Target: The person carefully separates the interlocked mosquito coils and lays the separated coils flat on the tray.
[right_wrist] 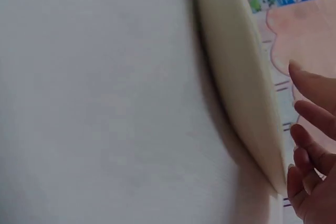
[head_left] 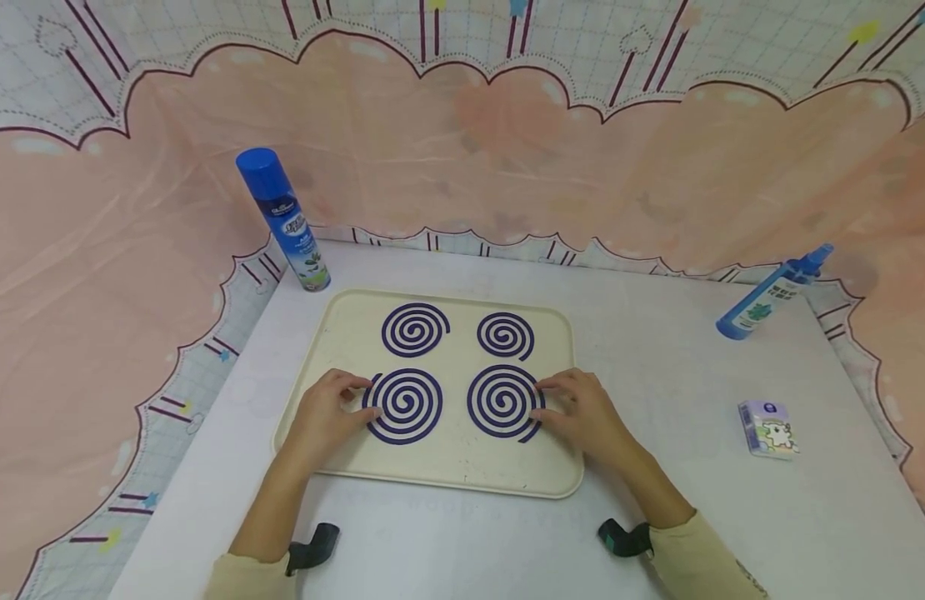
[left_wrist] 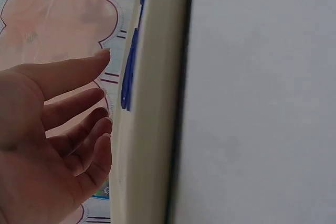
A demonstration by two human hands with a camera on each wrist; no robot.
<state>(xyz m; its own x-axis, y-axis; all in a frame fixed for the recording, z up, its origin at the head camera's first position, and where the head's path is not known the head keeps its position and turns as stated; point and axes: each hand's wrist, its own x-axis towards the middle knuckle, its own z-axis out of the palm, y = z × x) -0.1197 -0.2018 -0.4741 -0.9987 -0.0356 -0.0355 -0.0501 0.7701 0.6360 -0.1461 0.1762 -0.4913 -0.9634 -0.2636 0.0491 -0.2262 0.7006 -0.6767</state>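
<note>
A cream tray point(head_left: 453, 462) carries several dark blue mosquito coils lying flat. My left hand point(head_left: 323, 421) is at the left edge of the front-left coil point(head_left: 407, 402), thumb and index fingertips overlapping its outer ring. On the other side, my right hand point(head_left: 588, 417) has thumb and index fingertips over the right edge of the front-right coil point(head_left: 503, 402). Both wrist views show loosely bent fingers spread apart, with nothing gripped between them. Two smaller coils lie behind: a left one point(head_left: 415, 332) and a right one point(head_left: 505, 335).
A blue spray can point(head_left: 293, 233) stands behind the tray's left corner. To the right are a blue spray bottle point(head_left: 766, 300) and a small purple-and-white pack point(head_left: 768, 430). A patterned cloth point(head_left: 507, 167) hangs behind the white table point(head_left: 657, 358).
</note>
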